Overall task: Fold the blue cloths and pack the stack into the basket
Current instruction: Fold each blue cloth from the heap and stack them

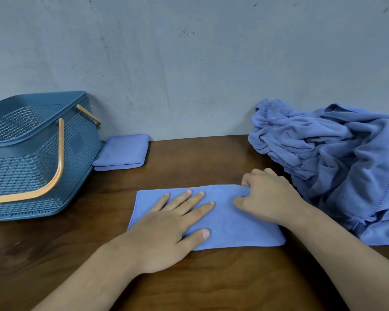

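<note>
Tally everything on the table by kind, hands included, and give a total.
Blue basket: 1
Folded blue cloth beside the basket: 1
Half-folded blue cloth under the hands: 1
Heap of crumpled blue cloths: 1 (cloths inside cannot be counted)
Hands: 2, left hand and right hand
Total: 6

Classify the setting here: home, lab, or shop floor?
Likely a plain folding spot at home or a staged workstation; can't tell which. Cues: dark wooden table against a bare grey wall, a blue plastic basket, and a heap of unfolded blue cloths beside the half-folded cloth.
</note>
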{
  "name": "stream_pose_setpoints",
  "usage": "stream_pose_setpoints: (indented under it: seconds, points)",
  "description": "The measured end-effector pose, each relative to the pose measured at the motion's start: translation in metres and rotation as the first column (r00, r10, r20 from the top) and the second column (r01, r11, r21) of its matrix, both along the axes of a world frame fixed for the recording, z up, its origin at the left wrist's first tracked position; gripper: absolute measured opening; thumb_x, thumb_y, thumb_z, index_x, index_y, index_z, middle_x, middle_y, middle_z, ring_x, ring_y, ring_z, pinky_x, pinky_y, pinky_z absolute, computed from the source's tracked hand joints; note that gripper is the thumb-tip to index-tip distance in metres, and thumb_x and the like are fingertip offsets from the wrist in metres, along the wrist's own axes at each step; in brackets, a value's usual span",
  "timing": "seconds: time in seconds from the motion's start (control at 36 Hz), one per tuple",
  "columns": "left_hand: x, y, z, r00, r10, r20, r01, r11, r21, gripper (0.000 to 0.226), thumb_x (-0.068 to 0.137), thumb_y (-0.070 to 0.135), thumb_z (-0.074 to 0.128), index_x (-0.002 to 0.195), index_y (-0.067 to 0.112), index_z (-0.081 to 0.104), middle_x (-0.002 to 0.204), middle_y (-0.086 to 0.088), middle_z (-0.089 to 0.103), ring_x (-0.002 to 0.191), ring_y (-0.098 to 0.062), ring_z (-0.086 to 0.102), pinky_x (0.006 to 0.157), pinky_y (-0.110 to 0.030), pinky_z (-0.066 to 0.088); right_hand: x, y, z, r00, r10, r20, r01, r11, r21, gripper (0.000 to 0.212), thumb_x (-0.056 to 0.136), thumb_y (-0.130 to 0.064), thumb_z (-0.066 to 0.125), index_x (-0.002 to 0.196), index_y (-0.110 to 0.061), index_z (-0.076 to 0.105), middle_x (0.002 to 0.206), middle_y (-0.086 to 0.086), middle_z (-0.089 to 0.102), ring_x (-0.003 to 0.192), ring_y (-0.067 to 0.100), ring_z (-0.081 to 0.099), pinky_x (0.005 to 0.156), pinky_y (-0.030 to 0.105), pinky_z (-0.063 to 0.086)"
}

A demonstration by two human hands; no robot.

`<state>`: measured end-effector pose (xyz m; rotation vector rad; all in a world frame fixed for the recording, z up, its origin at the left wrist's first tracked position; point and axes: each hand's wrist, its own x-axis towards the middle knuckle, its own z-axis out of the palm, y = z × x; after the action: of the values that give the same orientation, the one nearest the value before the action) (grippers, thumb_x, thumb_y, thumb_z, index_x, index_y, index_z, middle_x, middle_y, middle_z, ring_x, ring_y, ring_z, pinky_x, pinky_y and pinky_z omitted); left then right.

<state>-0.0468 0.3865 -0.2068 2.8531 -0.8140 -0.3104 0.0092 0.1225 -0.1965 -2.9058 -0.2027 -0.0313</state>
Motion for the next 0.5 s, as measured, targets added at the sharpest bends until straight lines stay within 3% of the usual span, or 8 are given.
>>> stream_pose_setpoints:
  seconds: [0.11, 0.22, 0.31, 0.36, 0.44, 0.5]
  points:
    - [0.000, 0.001, 0.000, 1.000, -0.011, 0.003, 0.011, 1.000, 0.007, 0.058, 0.106, 0.069, 0.018, 0.157, 0.065, -0.008, 0.163, 0.039, -0.026, 0.146, 0.013, -0.036, 0.130, -0.039, -0.014, -0.004, -0.007, 0.009, 0.992, -0.064, -0.110, 0.099, 0.930, 0.354, 0.018, 0.079, -0.036, 0.071, 0.086, -0.029, 0.055, 0.078, -0.001, 0.068, 0.069, 0.015, 0.059, 0.061, 0.032, 0.046]
    - [0.000, 0.001, -0.002, 1.000, -0.002, 0.019, 0.002, 1.000, 0.006, 0.058, 0.105, 0.072, 0.017, 0.156, 0.066, -0.011, 0.164, 0.036, -0.028, 0.146, 0.011, -0.037, 0.130, -0.040, -0.014, -0.009, -0.019, 0.020, 0.979, -0.029, -0.202, 0.142, 0.808, 0.572, 0.038, 0.083, -0.024, 0.081, 0.110, -0.039, 0.059, 0.093, 0.003, 0.065, 0.078, 0.016, 0.063, 0.073, 0.029, 0.048]
    - [-0.001, 0.001, -0.001, 1.000, 0.001, 0.022, -0.001, 1.000, 0.003, 0.058, 0.105, 0.072, 0.016, 0.156, 0.066, -0.011, 0.164, 0.035, -0.029, 0.147, 0.010, -0.037, 0.130, -0.040, -0.014, -0.014, -0.025, 0.029, 0.945, 0.032, -0.327, 0.233, 0.636, 0.736, 0.053, 0.088, -0.014, 0.082, 0.128, -0.039, 0.058, 0.106, 0.005, 0.074, 0.095, 0.019, 0.075, 0.087, 0.035, 0.057]
    - [-0.001, 0.001, -0.001, 1.000, 0.001, 0.025, -0.001, 1.000, 0.001, 0.058, 0.105, 0.072, 0.016, 0.156, 0.066, -0.011, 0.164, 0.035, -0.028, 0.147, 0.010, -0.037, 0.130, -0.040, -0.014, -0.014, -0.029, 0.029, 0.919, 0.054, -0.390, 0.298, 0.551, 0.780, 0.061, 0.087, -0.009, 0.084, 0.132, -0.039, 0.057, 0.104, 0.004, 0.080, 0.094, 0.021, 0.079, 0.087, 0.039, 0.061]
    - [-0.001, 0.001, -0.002, 1.000, 0.004, 0.031, -0.004, 1.000, -0.002, 0.058, 0.105, 0.072, 0.016, 0.157, 0.066, -0.010, 0.165, 0.035, -0.027, 0.147, 0.010, -0.036, 0.130, -0.039, -0.014, -0.017, -0.035, 0.027, 0.891, 0.068, -0.448, 0.351, 0.522, 0.777, 0.067, 0.086, -0.012, 0.086, 0.136, -0.041, 0.053, 0.104, 0.006, 0.081, 0.095, 0.028, 0.079, 0.081, 0.038, 0.063]
    - [-0.001, 0.001, -0.002, 0.999, 0.003, 0.032, -0.003, 1.000, -0.004, 0.059, 0.105, 0.073, 0.016, 0.157, 0.066, -0.009, 0.165, 0.035, -0.026, 0.147, 0.010, -0.036, 0.130, -0.040, -0.014, -0.020, -0.037, 0.025, 0.883, 0.093, -0.459, 0.347, 0.528, 0.775, 0.067, 0.086, -0.017, 0.087, 0.136, -0.046, 0.053, 0.111, 0.005, 0.080, 0.097, 0.030, 0.079, 0.085, 0.041, 0.064]
